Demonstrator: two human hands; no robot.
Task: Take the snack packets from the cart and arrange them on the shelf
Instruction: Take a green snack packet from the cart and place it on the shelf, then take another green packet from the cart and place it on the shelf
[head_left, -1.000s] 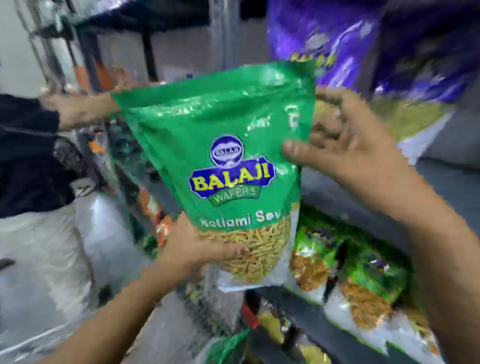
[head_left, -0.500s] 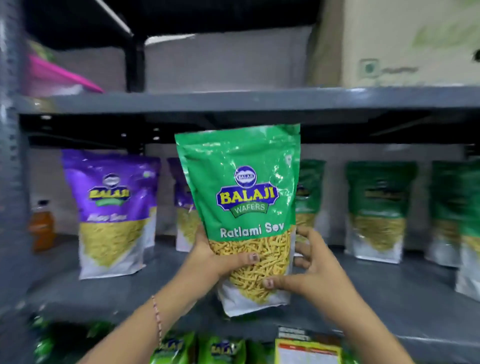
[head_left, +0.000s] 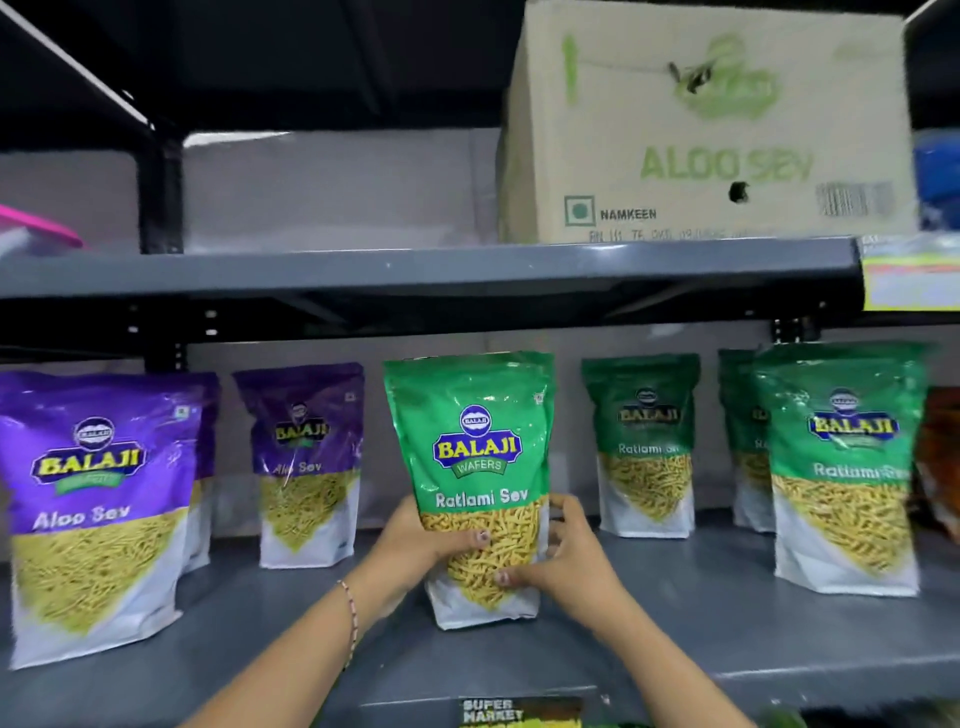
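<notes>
A green Ratlami Sev packet (head_left: 475, 441) stands upright on the grey shelf (head_left: 675, 644), its base touching the board near the middle. My left hand (head_left: 415, 540) grips its lower left side, thumb across the front. My right hand (head_left: 563, 556) holds its lower right edge. Further green Ratlami Sev packets (head_left: 644, 447) (head_left: 841, 467) stand to the right. Purple Aloo Sev packets (head_left: 98, 514) (head_left: 306, 462) stand to the left. The cart is out of view.
A cardboard Aloo Sev box (head_left: 706, 124) sits on the upper shelf (head_left: 415, 267), above and to the right. A pink-lidded container (head_left: 31, 228) shows at the far left. A price label (head_left: 519, 712) hangs on the shelf's front edge below my hands.
The view swung from the aisle up to the shelf. Both hands carried the green packet forward and down until its base came to rest on the shelf board.
</notes>
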